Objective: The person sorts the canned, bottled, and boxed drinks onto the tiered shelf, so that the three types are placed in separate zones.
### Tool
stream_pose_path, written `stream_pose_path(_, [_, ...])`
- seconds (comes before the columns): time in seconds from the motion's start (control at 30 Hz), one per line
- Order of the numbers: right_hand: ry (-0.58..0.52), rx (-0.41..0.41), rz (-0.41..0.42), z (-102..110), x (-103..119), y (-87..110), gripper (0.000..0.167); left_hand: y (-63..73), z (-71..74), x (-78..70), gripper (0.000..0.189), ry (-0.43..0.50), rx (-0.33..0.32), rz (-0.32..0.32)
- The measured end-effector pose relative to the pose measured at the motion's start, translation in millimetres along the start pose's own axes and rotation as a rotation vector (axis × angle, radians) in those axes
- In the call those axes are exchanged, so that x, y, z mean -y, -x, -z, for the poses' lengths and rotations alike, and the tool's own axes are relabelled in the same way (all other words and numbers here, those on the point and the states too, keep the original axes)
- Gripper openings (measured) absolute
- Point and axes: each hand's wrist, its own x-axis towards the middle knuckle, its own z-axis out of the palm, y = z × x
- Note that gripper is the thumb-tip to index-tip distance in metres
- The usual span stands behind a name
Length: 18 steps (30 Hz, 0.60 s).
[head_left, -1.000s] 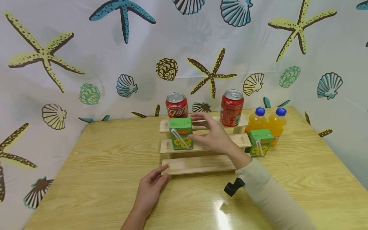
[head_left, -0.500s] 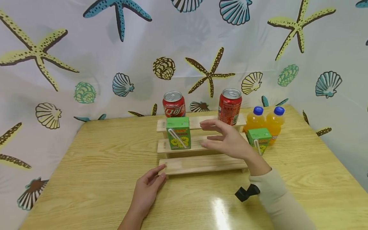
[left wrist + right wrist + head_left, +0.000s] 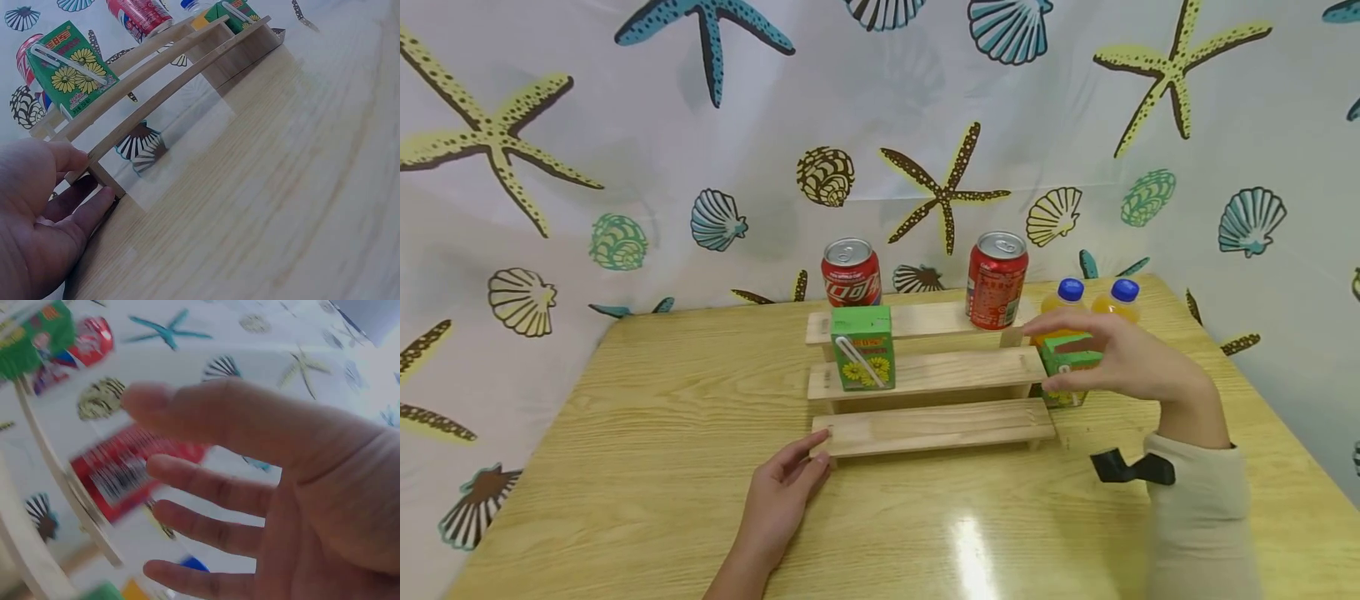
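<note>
A three-tier wooden rack (image 3: 932,429) stands on the table, with my left hand (image 3: 778,496) at the left end of its lowest board. In the left wrist view, that hand's fingers (image 3: 69,156) grip the board's end and leg. On the middle tier, a green drink carton (image 3: 863,348) with a straw stands upright at the left. My right hand (image 3: 1131,358) holds nothing, its fingers spread in front of a second green drink carton (image 3: 1067,399) to the right of the rack, partly hiding it. The right wrist view shows the thumb and fingers apart.
Two red soda cans, one at the left (image 3: 852,279) and one at the right (image 3: 997,287), stand on the top tier. Behind the second carton are two orange drink bottles (image 3: 1070,292) with blue caps. A shell-patterned cloth (image 3: 752,150) hangs behind the wooden table (image 3: 662,417).
My right hand has let go of the carton on the middle tier and moved right, to the second carton. My left hand has stayed at the rack's left end.
</note>
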Motion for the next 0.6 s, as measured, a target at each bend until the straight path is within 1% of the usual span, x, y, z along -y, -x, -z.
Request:
stream_pose_path(0.07, [0.052,-0.058,-0.039,9.7,-8.0,10.8,0.057,-0.4,-0.2,-0.3,0.037,0.003,0.003,-0.001])
stream_pose_path(0.17, [0.163,-0.153,-0.122,20.0,-21.4,24.4,0.057,-0.9,-0.6,-0.5,0.037,0.007,0.009,0.002])
stream_pose_path(0.27, [0.194,-0.193,-0.213,25.7,-33.9,32.8,0.059,-0.9,-0.6,-0.9,0.037,0.005,0.014,0.009])
stream_pose_path(0.33, [0.203,-0.186,-0.241,27.3,-41.4,34.8,0.059,-0.8,-0.5,-1.6,0.037,0.001,0.014,0.011])
stream_pose_path(0.43, [0.179,-0.152,-0.259,27.6,-48.6,32.9,0.058,-1.1,-0.3,-3.2,0.037,-0.001,0.013,0.014])
stream_pose_path(0.6, [0.162,-0.124,-0.28,27.6,-51.8,27.5,0.059,-1.4,-0.1,-5.2,0.038,-0.001,0.011,0.02])
